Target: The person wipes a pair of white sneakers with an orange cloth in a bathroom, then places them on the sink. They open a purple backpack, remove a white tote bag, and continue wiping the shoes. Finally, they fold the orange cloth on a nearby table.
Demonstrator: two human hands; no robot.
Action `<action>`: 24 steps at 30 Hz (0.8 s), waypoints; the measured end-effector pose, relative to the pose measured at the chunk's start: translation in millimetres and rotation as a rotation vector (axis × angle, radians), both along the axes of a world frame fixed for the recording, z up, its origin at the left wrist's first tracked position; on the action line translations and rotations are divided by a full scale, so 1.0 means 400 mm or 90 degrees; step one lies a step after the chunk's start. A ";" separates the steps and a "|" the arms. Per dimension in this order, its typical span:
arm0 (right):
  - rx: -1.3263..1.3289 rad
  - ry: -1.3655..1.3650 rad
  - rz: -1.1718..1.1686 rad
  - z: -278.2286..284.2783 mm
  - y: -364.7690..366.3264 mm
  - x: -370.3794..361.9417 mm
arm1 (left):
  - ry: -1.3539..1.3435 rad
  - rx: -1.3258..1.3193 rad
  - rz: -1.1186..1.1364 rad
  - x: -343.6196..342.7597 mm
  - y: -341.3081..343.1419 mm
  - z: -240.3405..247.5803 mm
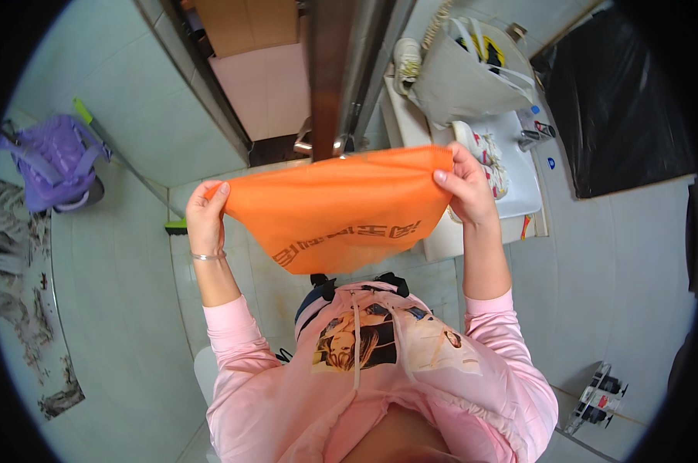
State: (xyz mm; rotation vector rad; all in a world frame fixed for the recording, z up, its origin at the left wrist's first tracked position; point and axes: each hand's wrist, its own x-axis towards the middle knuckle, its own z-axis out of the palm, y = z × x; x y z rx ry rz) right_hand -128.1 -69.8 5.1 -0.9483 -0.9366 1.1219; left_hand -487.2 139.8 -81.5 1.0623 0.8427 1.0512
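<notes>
An orange fabric bag [333, 208] with dark printing is stretched out flat in front of me, held up at chest height. My left hand [207, 210] pinches its upper left corner between thumb and fingers. At the opposite upper corner my right hand [469, 185] grips the edge, thumb toward me. The bag's lower edge hangs loose above the tiled floor. Its far side is hidden from me.
On the right, a washbasin [528, 202] holds white shoes [488, 158], with a tap [536, 137] beside them. A pale tote bag [472, 73] stands behind. A purple backpack [59, 158] hangs at left, near a green-handled broom [125, 158]. Ahead is a doorway [264, 85].
</notes>
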 end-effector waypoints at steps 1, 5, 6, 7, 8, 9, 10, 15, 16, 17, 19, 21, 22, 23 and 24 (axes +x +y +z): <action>-0.005 0.036 -0.011 -0.004 0.025 -0.026 | -0.040 -0.015 0.016 -0.030 0.010 -0.014; -0.001 -0.017 0.037 -0.028 0.141 -0.166 | -0.148 -0.043 0.169 -0.168 0.023 -0.055; -0.006 -0.087 0.060 -0.036 0.173 -0.203 | -0.163 -0.071 0.220 -0.206 0.019 -0.055; -0.025 -0.162 0.026 -0.046 0.208 -0.242 | -0.071 -0.072 0.279 -0.247 0.011 -0.050; -0.045 -0.242 -0.023 -0.056 0.236 -0.281 | -0.010 0.008 0.315 -0.275 -0.004 -0.044; -0.066 -0.395 -0.078 -0.055 0.261 -0.314 | 0.062 0.049 0.354 -0.297 -0.022 -0.034; -0.120 -0.539 -0.139 -0.051 0.287 -0.351 | 0.120 0.084 0.374 -0.313 -0.039 -0.019; 0.232 -0.859 -0.129 -0.017 0.317 -0.535 | 0.391 0.424 0.218 -0.293 -0.140 0.084; 0.261 -0.898 -0.035 -0.018 0.323 -0.567 | 0.384 0.520 0.181 -0.271 -0.153 0.098; 0.286 -0.855 0.059 -0.027 0.332 -0.604 | 0.388 0.590 0.139 -0.253 -0.162 0.110; 0.267 -0.846 0.212 -0.048 0.345 -0.651 | 0.371 0.587 0.134 -0.227 -0.184 0.117; 0.217 -0.767 0.178 -0.064 0.346 -0.653 | 0.397 0.567 0.132 -0.244 -0.197 0.096; 0.191 -0.727 0.160 -0.072 0.342 -0.643 | 0.413 0.543 0.238 -0.266 -0.206 0.075; 0.177 -0.678 0.153 -0.078 0.336 -0.628 | 0.430 0.510 0.339 -0.295 -0.219 0.048; 0.162 -0.627 0.144 -0.081 0.329 -0.609 | 0.459 0.448 0.425 -0.328 -0.228 0.016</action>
